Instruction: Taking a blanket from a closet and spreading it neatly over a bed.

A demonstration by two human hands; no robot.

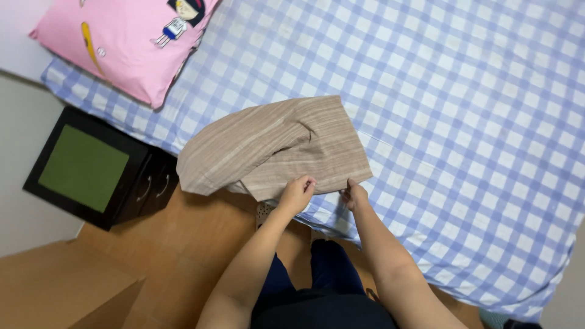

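Head view showed both hands, left hand (297, 194) and right hand (353, 195), pinching the folded beige striped cloth (277, 146) at the blue checked bed's (463, 109) near edge (mid-fold, seemingly); squaring its 2 corners looked due.

Colours and patterns — bed area, overhead view

Folded cloth (277, 146): beige-brown with fine pale stripes. Bed sheet (463, 103): light blue and white check — even grid throughout. Pillow (122, 42): pink, with a cartoon figure in black, white and blue and a yellow mark. Bedside cabinet (97, 167): black frame and drawer fronts, flat green top panel. Floor (183, 256): warm orange-brown wood tone. Trousers (329, 274) on the person: dark navy.
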